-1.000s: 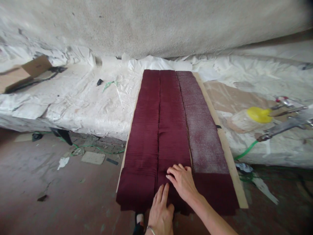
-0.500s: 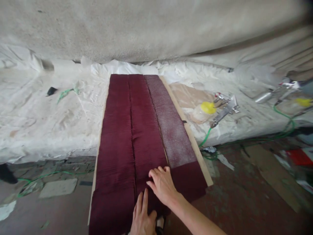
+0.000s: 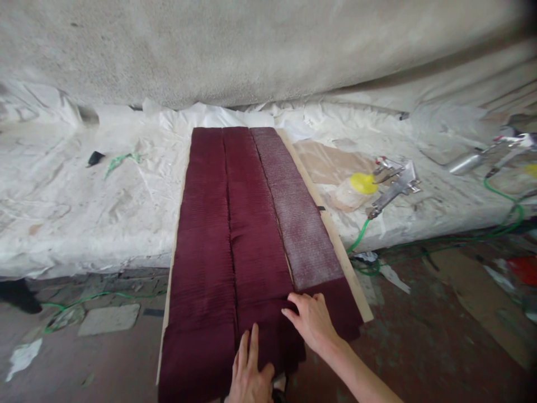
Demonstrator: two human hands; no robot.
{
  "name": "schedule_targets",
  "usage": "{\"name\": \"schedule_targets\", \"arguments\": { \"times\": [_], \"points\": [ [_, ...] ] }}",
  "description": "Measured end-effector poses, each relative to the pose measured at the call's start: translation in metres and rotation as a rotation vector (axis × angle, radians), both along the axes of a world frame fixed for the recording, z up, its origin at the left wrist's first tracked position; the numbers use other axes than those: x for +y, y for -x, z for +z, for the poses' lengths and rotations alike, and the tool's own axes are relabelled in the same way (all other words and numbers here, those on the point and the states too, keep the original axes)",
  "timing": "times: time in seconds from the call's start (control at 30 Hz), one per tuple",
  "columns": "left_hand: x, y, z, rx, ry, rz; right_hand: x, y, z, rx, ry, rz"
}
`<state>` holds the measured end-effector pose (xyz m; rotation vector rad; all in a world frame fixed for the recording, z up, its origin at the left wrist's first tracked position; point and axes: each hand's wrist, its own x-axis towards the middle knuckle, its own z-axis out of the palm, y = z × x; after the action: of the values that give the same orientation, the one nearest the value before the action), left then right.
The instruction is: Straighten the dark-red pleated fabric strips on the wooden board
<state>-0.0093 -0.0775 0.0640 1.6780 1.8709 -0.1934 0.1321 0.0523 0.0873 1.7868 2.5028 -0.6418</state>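
Observation:
Three long columns of overlapping dark burgundy sheets (image 3: pixel 205 235) lie on a pale board (image 3: pixel 364 302); their exact material is hard to tell. The right column (image 3: pixel 306 235) carries a whitish speckled coat over most of its length. My left hand (image 3: pixel 250 369) rests with fingers stretched out on the near end of the middle column. At that column's right edge, my right hand (image 3: pixel 312 322) has curled fingers and thumb close together on the edge of a burgundy sheet.
A spray gun (image 3: pixel 396 184) with a yellow-lidded cup (image 3: pixel 363 183) lies to the right on a plastic-covered ledge (image 3: pixel 138 224). Another spray gun (image 3: pixel 514 146) lies farther right. Green hoses (image 3: pixel 358 240) run to the floor, where scraps lie. A dark shoe-like shape (image 3: pixel 20 296) shows at left.
My right hand has moved right across the near end of the middle column, toward the right column. My left hand stays on the sheets. The view has shifted slightly.

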Motion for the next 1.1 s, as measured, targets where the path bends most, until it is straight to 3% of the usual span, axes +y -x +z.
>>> {"name": "schedule_targets", "arguments": {
  "times": [0.2,0.4,0.6,1.1],
  "points": [
    [-0.0013,0.0007,-0.0035,0.025,0.002,-0.018,-0.0043,-0.0015,-0.0065,0.003,-0.017,-0.09],
    [-0.0005,-0.0005,-0.0016,0.026,0.006,-0.005,-0.0051,-0.0021,-0.0069,0.025,-0.013,-0.091],
    [0.0006,0.0019,0.0009,-0.011,0.026,0.008,-0.0011,-0.0038,-0.0036,0.151,-0.045,-0.003],
    [-0.0044,0.0052,-0.0077,-0.085,-0.021,0.053,0.0026,0.003,-0.0041,0.155,-0.079,0.104]
  ]
}}
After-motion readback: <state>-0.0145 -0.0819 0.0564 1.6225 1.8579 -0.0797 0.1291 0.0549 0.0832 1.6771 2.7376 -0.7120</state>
